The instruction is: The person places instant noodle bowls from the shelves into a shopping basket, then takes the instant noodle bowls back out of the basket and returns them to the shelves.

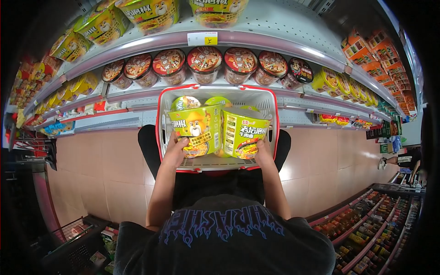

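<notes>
Two bright-green, round-walled instant-noodle tubs point(195, 126) sit side by side at mid-frame, one gripped in a person's left hand point(174, 152), one in the right hand point(264, 155), over a red-rimmed white plastic basket point(201, 163); a loosened thumb could drop either onto matching tubs point(218, 101) beneath.

Black T-shirt point(224, 256); blue flame lettering point(224, 225); black trousers point(283, 149)

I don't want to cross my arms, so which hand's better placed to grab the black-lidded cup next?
Probably your right hand: it's nearer the black-lidded cup. Like your left hand, though, it holds a green tub, so it would need freeing first.
</notes>
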{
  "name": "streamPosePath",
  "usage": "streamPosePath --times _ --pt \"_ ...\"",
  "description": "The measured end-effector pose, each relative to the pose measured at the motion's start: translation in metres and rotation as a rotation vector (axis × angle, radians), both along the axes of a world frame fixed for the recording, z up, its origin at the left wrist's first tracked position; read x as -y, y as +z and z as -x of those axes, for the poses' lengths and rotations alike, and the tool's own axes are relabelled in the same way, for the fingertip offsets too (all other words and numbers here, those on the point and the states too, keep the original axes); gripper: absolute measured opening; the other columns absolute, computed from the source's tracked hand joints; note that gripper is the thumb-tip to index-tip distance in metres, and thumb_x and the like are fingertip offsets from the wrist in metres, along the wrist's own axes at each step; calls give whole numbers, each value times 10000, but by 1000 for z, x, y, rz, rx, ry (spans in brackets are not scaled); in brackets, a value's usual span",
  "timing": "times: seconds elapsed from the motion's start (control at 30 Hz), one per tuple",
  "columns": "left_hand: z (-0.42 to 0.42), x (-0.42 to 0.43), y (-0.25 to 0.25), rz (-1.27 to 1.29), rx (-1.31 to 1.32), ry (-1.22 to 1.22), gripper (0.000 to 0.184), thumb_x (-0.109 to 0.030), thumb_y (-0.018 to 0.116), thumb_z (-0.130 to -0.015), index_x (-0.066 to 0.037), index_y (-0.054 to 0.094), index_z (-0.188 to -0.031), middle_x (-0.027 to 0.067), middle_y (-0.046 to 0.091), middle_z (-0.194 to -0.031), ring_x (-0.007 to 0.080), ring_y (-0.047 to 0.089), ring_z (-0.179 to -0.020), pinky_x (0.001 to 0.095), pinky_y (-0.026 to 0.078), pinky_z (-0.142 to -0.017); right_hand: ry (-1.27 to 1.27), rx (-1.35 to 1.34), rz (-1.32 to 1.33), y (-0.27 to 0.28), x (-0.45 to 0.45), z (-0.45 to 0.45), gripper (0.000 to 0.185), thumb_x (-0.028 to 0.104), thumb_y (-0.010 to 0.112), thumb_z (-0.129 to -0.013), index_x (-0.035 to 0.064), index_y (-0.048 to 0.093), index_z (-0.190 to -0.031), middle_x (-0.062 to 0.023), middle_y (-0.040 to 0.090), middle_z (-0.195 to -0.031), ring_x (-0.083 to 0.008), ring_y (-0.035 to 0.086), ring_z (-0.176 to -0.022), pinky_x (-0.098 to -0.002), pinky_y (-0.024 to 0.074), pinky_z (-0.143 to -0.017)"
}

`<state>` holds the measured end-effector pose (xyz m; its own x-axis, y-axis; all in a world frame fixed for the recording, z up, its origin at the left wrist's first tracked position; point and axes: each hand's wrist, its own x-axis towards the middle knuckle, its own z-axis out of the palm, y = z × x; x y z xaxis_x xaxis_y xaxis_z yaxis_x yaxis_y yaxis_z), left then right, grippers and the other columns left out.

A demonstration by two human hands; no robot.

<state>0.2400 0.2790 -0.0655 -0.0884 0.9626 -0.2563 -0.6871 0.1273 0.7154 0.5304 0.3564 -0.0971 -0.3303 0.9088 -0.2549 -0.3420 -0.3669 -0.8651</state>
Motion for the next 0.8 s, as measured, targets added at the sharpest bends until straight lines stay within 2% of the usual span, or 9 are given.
streamPosePath --times 0.13,0.17,0.33,0.4,0.53,0.6,0.67,0.73,0.8 --pt "-13 -8 28 -39 -227 65 815 -20 683 -723 -42 192 -1373 110 483 -1226 205 503 -1124 353 425 -942 -63 6 20 14 2 9 740 200 590 -841 63 150 -1420 -116 439 -1282 -217 451 -1158 -331 380 -967" --pt "-15 -10 36 -18 -283 69 918 31 711 -676 -39 140 -1391 114 474 -1222 192 500 -1115 338 437 -926 -64 41 15 17 3 11 742 198 591 -839 63 149 -1420 -119 439 -1282 -218 451 -1158 -331 382 -965" --pt "-27 -19 56 -145 -521 71 981 10 773 -614 -11 113 -1341 134 420 -1231 206 479 -1122 331 436 -927 -125 132 18 34 10 14 778 30 560 -792 69 108 -1424 -122 449 -1253 -227 452 -1150 -332 399 -955" --pt "-32 -27 64 -211 -558 77 984 -22 797 -594 4 128 -1316 142 402 -1238 204 455 -1144 334 423 -941 -236 178 -203 8 7 9 805 -42 534 -754 68 99 -1424 -111 453 -1244 -223 463 -1139 -325 405 -953" --pt "-41 -49 93 -341 -692 60 1050 -91 837 -561 15 117 -1318 148 381 -1254 207 407 -1185 343 357 -992 -277 95 -206 44 -8 -3 750 -13 571 -734 37 199 -1383 -86 453 -1246 -191 459 -1137 -325 385 -968" --pt "-47 -66 117 -404 -687 41 1087 -153 856 -541 4 118 -1324 155 378 -1258 221 392 -1198 352 320 -1016 -327 98 -251 47 -26 -18 815 197 737 -721 33 249 -1353 -81 455 -1250 -191 469 -1131 -325 385 -961" --pt "-55 -86 147 -494 -767 44 1107 -185 863 -527 -4 121 -1327 159 378 -1260 225 393 -1199 355 313 -1020 -325 196 -455 69 -49 -31 554 29 496 -837 72 267 -1340 -85 453 -1258 -217 491 -1123 -373 426 -950" --pt "-66 -107 174 -562 -771 79 1119 -227 869 -507 -13 139 -1328 161 381 -1257 230 394 -1197 362 313 -1022 -296 -84 -506 98 -75 -43 671 237 661 -806 86 274 -1332 -73 450 -1260 -219 495 -1124 -381 444 -933" --pt "-76 -132 197 -694 -821 145 1103 -234 869 -505 -9 161 -1320 162 388 -1252 234 401 -1190 365 326 -1013 -370 -130 -610 137 -105 -49 986 403 809 -633 41 235 -1349 -70 464 -1232 -211 477 -1122 -351 422 -929"
